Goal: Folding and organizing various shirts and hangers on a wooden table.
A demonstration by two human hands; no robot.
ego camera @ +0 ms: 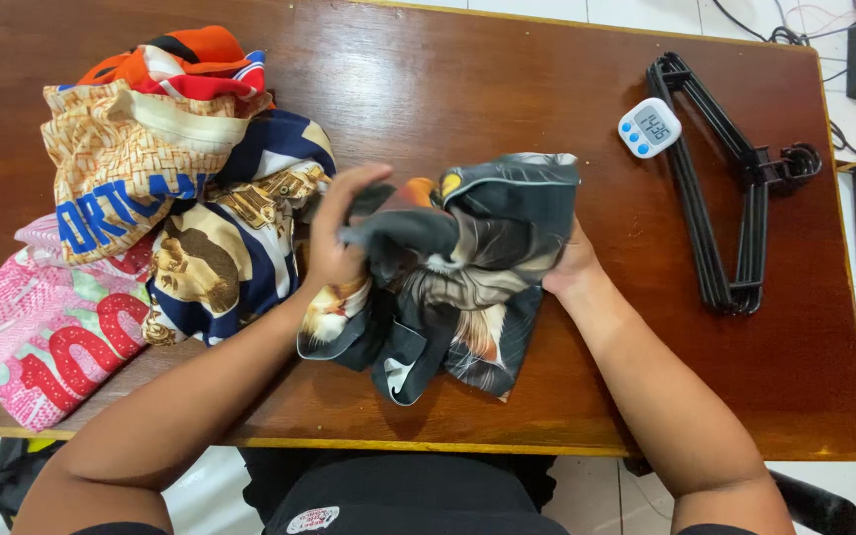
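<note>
A dark printed cloth [458, 282] lies bunched at the table's [507, 79] six o'clock edge. The left hand [341, 230] pinches its nine o'clock side; the right hand [572, 269] grips its three o'clock side, fingers hidden. Bright folded cloths [141, 208] are piled at nine o'clock; black hangers [720, 188] and a small white timer [649, 127] lie toward two o'clock.

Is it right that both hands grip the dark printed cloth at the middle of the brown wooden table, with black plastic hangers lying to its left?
Not quite. In the head view the left hand and right hand do grip the dark printed cloth on the brown wooden table, but the black plastic hangers lie to its right.
</note>
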